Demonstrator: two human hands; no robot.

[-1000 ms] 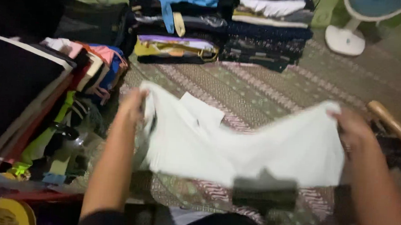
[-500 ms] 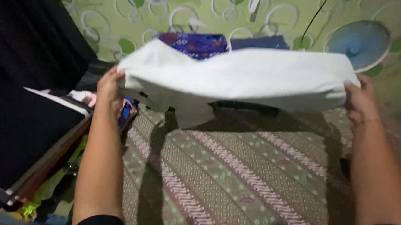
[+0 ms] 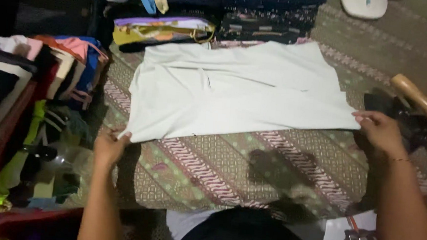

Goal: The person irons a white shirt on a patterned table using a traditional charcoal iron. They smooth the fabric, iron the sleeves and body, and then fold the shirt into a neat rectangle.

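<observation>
White cloth (image 3: 235, 94) is laid flat on a patterned mat (image 3: 210, 169), centre of frame, folded w/ its long edge toward the bottom. Its lower-left corner is pinched by the left hand (image 3: 109, 146), fingers closed on the fabric; its lower-right corner is gripped by the right hand (image 3: 380, 132), thumb and fingers closed on the edge. Folded clothes stacks (image 3: 190, 15) are seen just beyond the cloth at the top, touching its far edge. More folded clothes (image 3: 32, 99) are piled at left. A wooden stick (image 3: 419, 100) lies at right, near the right hand.
</observation>
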